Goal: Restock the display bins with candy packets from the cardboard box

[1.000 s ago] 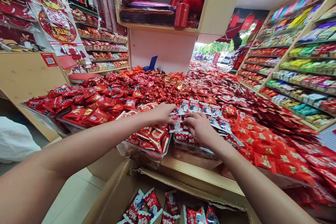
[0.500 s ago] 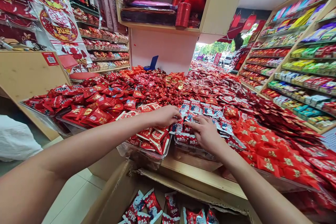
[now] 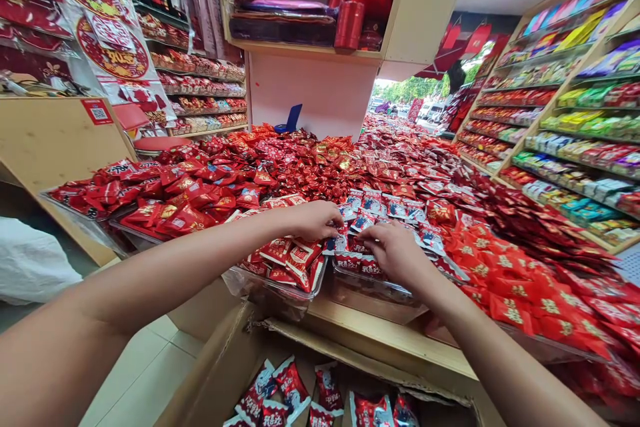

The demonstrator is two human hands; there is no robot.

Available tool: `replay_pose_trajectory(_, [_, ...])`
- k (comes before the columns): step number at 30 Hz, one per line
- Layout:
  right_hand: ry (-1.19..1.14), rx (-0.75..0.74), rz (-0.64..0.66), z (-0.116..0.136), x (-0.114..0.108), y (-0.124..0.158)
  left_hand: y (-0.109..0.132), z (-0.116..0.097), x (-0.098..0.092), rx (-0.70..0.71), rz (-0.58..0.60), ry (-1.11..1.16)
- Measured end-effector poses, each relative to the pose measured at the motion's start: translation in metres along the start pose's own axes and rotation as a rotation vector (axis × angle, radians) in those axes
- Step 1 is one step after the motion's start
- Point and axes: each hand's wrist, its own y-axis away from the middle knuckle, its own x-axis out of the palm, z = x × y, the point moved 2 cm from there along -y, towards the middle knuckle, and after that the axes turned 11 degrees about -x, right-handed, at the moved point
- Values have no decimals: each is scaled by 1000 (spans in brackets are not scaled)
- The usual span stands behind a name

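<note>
Small red and silver candy packets (image 3: 363,221) lie in rows in a clear plastic tray (image 3: 373,282) before me. My left hand (image 3: 320,220) is at the tray's left side, its fingers curled in a pinch at the edge of a candy packet (image 3: 341,242). Over the middle of the tray, my right hand (image 3: 397,253) has its fingers bent and drawn together on a packet in the front rows. That packet is mostly hidden under the hand. Below the tray, an open cardboard box (image 3: 213,380) holds several loose packets (image 3: 291,383) of the same look.
A tray of red packets (image 3: 295,260) adjoins on the left; bright red packets with gold print (image 3: 515,280) lie on the right. Heaps of red sweets (image 3: 310,167) spread behind. A wooden cabinet (image 3: 305,50) hangs above, and stocked shelves (image 3: 575,113) line the right wall.
My right hand's fingers, spread over the packets before, have drawn together and bent. My left hand has hardly moved.
</note>
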Motion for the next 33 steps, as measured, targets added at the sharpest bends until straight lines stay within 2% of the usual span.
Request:
replay_pose_trajectory(8, [-29,23,37,-2,4,4,1,-1,-2,-7,35,2])
replay_pose_trajectory(12, [-1,39,15,-4,4,5,2,-1,-3,-23,23,13])
replay_pose_trajectory(19, [-7,-1,-35,-4,7,12,-12,5,-5,-124,-161,50])
replay_pose_trajectory(24, [34,-20,-135,-5,7,11,-26,7,0,-103,-76,106])
replay_pose_trajectory(27, [98,-60,-183,6,2,0,-26,9,0,-133,-44,152])
replay_pose_trajectory(33, [221,43,13,41,0,-33,-22,14,-4,-131,-6,234])
